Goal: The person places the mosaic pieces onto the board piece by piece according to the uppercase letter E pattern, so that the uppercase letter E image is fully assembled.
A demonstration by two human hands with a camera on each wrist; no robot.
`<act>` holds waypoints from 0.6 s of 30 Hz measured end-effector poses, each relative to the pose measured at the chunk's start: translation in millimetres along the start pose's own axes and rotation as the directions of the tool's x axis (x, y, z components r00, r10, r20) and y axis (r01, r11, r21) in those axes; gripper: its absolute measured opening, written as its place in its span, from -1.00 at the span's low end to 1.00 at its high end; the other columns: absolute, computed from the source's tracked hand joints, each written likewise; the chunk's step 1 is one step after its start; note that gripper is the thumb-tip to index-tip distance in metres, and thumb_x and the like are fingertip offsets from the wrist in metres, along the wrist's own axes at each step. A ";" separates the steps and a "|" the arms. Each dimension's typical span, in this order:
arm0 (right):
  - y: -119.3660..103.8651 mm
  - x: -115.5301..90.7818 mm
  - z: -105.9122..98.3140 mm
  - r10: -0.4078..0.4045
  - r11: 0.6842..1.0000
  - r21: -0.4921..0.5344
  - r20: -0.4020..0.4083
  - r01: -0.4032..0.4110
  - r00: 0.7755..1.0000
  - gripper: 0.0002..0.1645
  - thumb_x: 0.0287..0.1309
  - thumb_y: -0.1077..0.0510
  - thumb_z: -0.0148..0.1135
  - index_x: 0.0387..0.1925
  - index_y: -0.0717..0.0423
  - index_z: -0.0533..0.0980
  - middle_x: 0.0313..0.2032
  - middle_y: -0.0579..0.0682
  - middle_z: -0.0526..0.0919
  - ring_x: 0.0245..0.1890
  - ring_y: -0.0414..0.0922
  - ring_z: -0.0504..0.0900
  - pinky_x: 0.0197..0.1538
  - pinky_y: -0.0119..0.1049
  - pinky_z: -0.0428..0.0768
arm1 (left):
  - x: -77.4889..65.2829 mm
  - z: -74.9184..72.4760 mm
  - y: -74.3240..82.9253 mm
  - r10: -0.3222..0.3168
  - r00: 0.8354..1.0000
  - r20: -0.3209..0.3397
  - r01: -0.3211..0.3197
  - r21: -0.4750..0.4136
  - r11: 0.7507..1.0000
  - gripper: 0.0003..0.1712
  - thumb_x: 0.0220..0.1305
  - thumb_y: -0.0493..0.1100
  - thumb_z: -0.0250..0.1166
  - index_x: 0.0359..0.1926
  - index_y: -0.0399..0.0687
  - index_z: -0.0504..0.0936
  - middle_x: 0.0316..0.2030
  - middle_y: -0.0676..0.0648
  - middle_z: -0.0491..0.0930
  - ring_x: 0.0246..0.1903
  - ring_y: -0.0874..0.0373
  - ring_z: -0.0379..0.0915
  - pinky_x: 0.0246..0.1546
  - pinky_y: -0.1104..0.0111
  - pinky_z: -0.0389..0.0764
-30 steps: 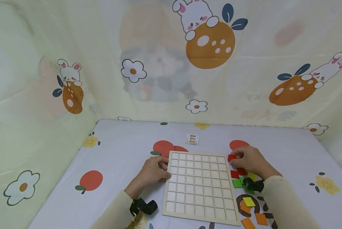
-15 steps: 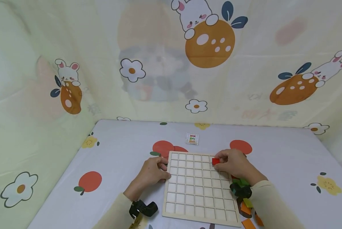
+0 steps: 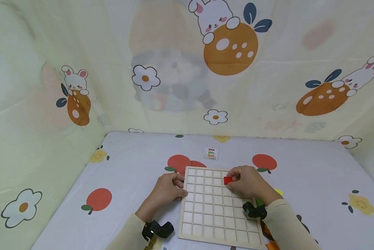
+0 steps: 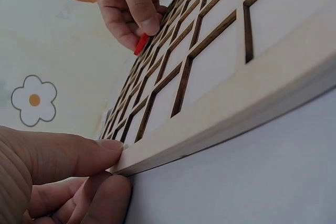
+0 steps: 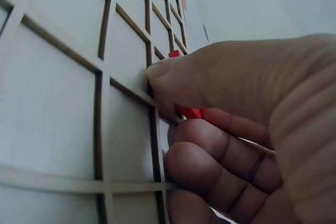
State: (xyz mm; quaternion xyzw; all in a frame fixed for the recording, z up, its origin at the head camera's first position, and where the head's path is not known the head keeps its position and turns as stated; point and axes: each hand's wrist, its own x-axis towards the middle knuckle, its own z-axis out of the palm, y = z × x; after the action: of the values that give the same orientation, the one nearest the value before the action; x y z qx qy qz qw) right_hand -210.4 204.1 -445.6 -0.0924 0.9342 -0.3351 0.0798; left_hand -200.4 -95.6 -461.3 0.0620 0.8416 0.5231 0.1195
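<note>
A wooden grid board [image 3: 205, 208] with square recesses lies on the table, its cells bare wood. At its left edge my left hand [image 3: 168, 189] grips the frame; the left wrist view shows the thumb [image 4: 73, 156] on the corner of the rim, with curled fingers beside and below it. Over the second row from the far side, my right hand [image 3: 248, 180] pinches a small red square tile [image 3: 228, 180] between thumb and fingers. In the right wrist view, the thumb covers much of the red tile [image 5: 189, 112], which stands tilted close over the grid.
A small card [image 3: 211, 153] with a coloured grid pattern lies beyond the board. Right of the board, partly hidden by my right arm, are green tiles [image 3: 259, 202], a yellow tile [image 3: 279, 191] and orange tiles [image 3: 272, 245]. A printed curtain [image 3: 174, 86] closes off the back.
My right hand has picked up the red tile from beside the board and carried it leftward over the far rows. The left hand stays at the board's left edge.
</note>
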 end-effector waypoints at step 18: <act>-1.9 -2.0 5.0 0.038 0.999 0.025 -0.014 -0.037 0.999 -0.78 0.08 0.19 0.54 -0.20 0.06 0.70 -0.42 -0.08 0.56 -0.29 -0.10 0.49 -0.27 -0.25 0.51 | 1.2 3.3 -1.2 -0.021 1.000 -0.016 0.021 0.014 1.000 -0.54 0.04 -0.43 0.53 0.01 -0.31 0.64 -0.35 -0.08 0.60 -0.51 0.16 0.56 -0.49 0.36 0.70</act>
State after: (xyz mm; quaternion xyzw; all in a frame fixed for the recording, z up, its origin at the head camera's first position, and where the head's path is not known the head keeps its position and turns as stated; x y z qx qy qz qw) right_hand -207.1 200.1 -448.1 -0.0716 0.9320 -0.3460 0.0806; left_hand -200.6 -93.1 -463.9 0.0499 0.8469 0.5162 0.1176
